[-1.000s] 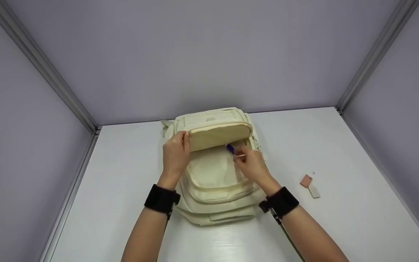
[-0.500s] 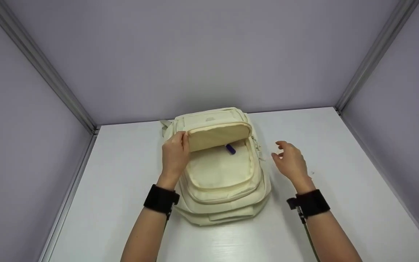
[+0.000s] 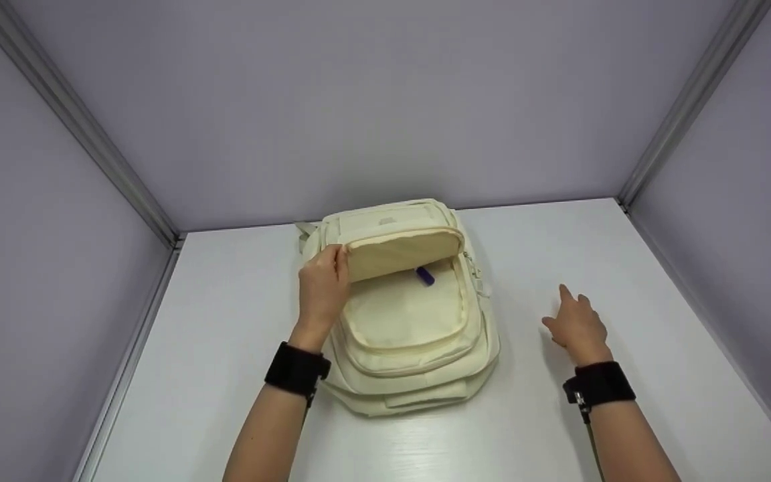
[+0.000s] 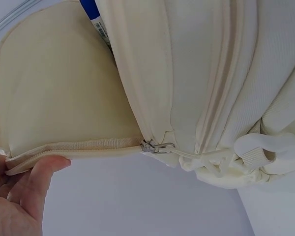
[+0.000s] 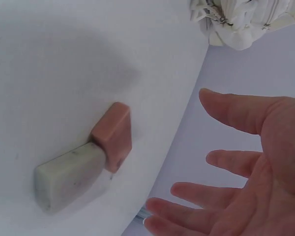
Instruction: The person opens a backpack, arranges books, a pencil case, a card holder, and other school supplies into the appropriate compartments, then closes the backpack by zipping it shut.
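A cream backpack (image 3: 412,385) lies on the table with its front pocket unzipped. My left hand (image 3: 322,284) pinches the edge of the pocket flap (image 3: 404,253) between thumb and fingers and holds it raised. Inside the pocket, partly under the flap, is a small blue object (image 3: 425,276); the left wrist view shows a barcode label on it. To the right of the bag, my right hand (image 3: 576,328) is in the air with spread fingers, holding nothing. In the right wrist view, a slanted pink eraser (image 5: 115,137) and a smudged whitish eraser (image 5: 69,177) touch on the table near it.
A metal zipper slider (image 4: 148,146) sits at the flap's corner. Cords and a tag (image 3: 479,284) hang on the bag's right side. Grey panels (image 3: 385,100) enclose the white table (image 3: 225,335) at the back and both sides.
My right hand has left the pocket, moving right and towards me, and its fingers have spread. The blue object stays in the pocket. My left hand keeps the flap raised.
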Demonstrator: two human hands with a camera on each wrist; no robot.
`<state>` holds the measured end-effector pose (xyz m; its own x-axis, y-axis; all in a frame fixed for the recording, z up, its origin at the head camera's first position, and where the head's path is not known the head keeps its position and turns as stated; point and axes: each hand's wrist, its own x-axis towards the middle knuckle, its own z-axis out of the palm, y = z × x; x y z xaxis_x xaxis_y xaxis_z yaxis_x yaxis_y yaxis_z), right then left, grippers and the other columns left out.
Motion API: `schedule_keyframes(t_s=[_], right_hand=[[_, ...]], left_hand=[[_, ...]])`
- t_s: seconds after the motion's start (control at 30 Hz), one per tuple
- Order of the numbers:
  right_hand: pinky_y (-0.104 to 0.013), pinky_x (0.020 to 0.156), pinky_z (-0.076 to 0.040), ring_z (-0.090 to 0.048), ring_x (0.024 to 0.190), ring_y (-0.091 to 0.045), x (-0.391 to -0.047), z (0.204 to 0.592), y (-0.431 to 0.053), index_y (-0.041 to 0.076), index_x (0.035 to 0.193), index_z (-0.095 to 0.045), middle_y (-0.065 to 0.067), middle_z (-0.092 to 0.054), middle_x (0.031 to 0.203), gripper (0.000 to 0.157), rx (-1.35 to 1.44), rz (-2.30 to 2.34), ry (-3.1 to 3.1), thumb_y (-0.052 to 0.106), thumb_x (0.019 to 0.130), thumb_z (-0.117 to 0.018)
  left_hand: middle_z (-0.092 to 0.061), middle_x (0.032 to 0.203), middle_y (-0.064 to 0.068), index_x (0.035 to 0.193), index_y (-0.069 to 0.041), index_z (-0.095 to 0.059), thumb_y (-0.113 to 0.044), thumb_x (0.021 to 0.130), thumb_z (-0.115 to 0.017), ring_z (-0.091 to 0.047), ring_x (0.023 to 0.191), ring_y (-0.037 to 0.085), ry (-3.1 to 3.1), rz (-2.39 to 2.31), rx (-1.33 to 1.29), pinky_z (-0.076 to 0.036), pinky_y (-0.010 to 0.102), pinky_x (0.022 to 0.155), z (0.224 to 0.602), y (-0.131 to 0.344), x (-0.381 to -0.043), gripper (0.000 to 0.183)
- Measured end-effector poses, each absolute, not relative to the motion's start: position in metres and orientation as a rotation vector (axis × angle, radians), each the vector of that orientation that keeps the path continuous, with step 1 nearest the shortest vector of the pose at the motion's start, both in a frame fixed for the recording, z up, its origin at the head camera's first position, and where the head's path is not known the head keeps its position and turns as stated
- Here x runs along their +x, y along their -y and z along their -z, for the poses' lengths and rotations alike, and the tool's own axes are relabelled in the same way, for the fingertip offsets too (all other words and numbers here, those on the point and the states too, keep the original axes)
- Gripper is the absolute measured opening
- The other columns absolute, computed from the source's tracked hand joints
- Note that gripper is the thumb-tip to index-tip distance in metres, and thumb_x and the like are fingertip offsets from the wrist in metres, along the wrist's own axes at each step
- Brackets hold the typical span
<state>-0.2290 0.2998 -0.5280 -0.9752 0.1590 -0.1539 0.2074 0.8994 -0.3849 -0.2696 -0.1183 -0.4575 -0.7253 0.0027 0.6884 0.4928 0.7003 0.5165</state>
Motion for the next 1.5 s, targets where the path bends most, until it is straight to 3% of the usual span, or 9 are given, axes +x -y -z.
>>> schedule_keyframes(t_s=[0.33, 0.43, 0.6, 0.8, 1.0, 1.2, 1.33, 1.5], right_hand=[[-0.061, 0.074, -0.049, -0.055, 0.098, -0.056, -0.224, 0.541, -0.311, -0.012, 0.147, -0.025, -0.046, -0.039, 0.128, 0.076, 0.369, 0.558, -2.893, 0.015, 0.089, -0.066], [-0.058, 0.072, -0.051, -0.058, 0.097, -0.051, -0.223, 0.541, -0.313, -0.015, 0.141, -0.036, -0.042, -0.048, 0.125, 0.066, 0.370, 0.541, -2.874, 0.012, 0.088, -0.065], [-0.049, 0.061, -0.052, -0.063, 0.082, -0.038, -0.221, 0.542, -0.315, -0.014, 0.123, -0.054, -0.033, -0.061, 0.105, 0.042, 0.373, 0.537, -2.866, 0.010, 0.090, -0.062], [-0.043, 0.052, -0.049, -0.057, 0.064, -0.027, -0.218, 0.542, -0.313, -0.014, 0.099, -0.060, -0.019, -0.060, 0.074, 0.025, 0.382, 0.523, -2.871, 0.009, 0.088, -0.063], [-0.044, 0.052, -0.051, -0.060, 0.066, -0.031, -0.220, 0.543, -0.308, -0.015, 0.095, -0.062, -0.026, -0.059, 0.083, 0.030, 0.390, 0.558, -2.920, 0.010, 0.083, -0.073], [-0.040, 0.056, -0.051, -0.063, 0.069, -0.030, -0.223, 0.534, -0.297, -0.010, 0.090, -0.065, -0.022, -0.067, 0.084, 0.019, 0.297, 0.776, -2.946, 0.008, 0.087, -0.067], [-0.037, 0.061, -0.052, -0.066, 0.074, -0.026, -0.226, 0.518, -0.280, -0.010, 0.100, -0.064, -0.020, -0.068, 0.090, 0.020, 0.213, 1.008, -2.947, 0.009, 0.094, -0.060], [-0.033, 0.066, -0.054, -0.071, 0.077, -0.024, -0.229, 0.493, -0.255, -0.010, 0.109, -0.065, -0.021, -0.067, 0.096, 0.031, 0.084, 1.225, -2.973, 0.018, 0.097, -0.063]], left_hand=[[-0.066, 0.078, 0.014, 0.095, 0.006, -0.067, -0.006, 0.100, -0.055, -0.063, 0.063, 0.024, 2.249, 0.930, -0.378, -0.052, 0.038, 0.059, 0.457, 0.117, -0.268, 0.019], [-0.067, 0.078, 0.014, 0.094, 0.006, -0.067, -0.006, 0.100, -0.055, -0.063, 0.064, 0.025, 2.248, 0.929, -0.373, -0.052, 0.039, 0.059, 0.458, 0.116, -0.269, 0.018], [-0.067, 0.079, 0.013, 0.093, 0.005, -0.067, -0.007, 0.100, -0.055, -0.062, 0.065, 0.025, 2.243, 0.943, -0.372, -0.052, 0.040, 0.060, 0.458, 0.115, -0.269, 0.018], [-0.066, 0.076, 0.013, 0.091, 0.004, -0.067, -0.008, 0.100, -0.056, -0.062, 0.063, 0.025, 2.231, 0.937, -0.384, -0.051, 0.040, 0.059, 0.457, 0.113, -0.269, 0.019], [-0.067, 0.077, 0.012, 0.090, 0.004, -0.067, -0.008, 0.100, -0.056, -0.062, 0.063, 0.024, 2.224, 0.929, -0.385, -0.051, 0.040, 0.058, 0.458, 0.113, -0.270, 0.018], [-0.067, 0.079, 0.013, 0.092, 0.004, -0.067, -0.008, 0.100, -0.055, -0.063, 0.064, 0.024, 2.239, 0.925, -0.382, -0.052, 0.039, 0.059, 0.458, 0.113, -0.270, 0.019], [-0.068, 0.081, 0.012, 0.094, 0.004, -0.067, -0.008, 0.101, -0.054, -0.063, 0.064, 0.022, 2.252, 0.926, -0.384, -0.051, 0.037, 0.058, 0.458, 0.113, -0.269, 0.019], [-0.069, 0.082, 0.012, 0.094, 0.004, -0.067, -0.007, 0.101, -0.055, -0.064, 0.066, 0.023, 2.248, 0.909, -0.386, -0.052, 0.037, 0.059, 0.457, 0.112, -0.268, 0.017]])
